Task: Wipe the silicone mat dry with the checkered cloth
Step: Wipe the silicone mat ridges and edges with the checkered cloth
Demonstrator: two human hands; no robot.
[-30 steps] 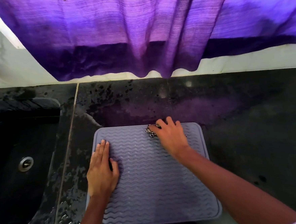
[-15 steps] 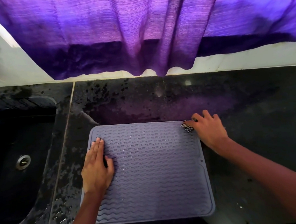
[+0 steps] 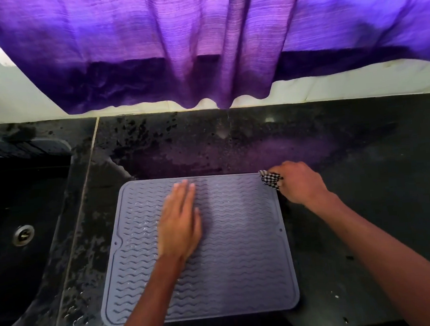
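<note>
From my feed: grey silicone mat (image 3: 241,262) lies flat on the black countertop (image 3: 360,152), just right of the dark sink (image 3: 13,202), whose metal drain (image 3: 23,235) shows. Wavy ridges cover the mat, and small glints of water sit on its left half. Left hand (image 3: 180,229) is palm down near the mat's middle, fingers straight and together, pointing toward the far edge and gripping nothing. Its outline is smeared, so I can't say how firmly it presses. Right hand (image 3: 299,185) is at the mat's far right corner, mostly off the mat over the counter, fingers curled around the bunched checkered cloth (image 3: 270,180). Only a small black-and-white wad sticks out on the thumb side, and it meets the mat's corner edge. Water droplets and streaks mark the counter strip between sink and mat. A purple curtain (image 3: 200,36) hangs over the pale wall (image 3: 0,96) behind, its hem just above the counter's back edge.
</note>
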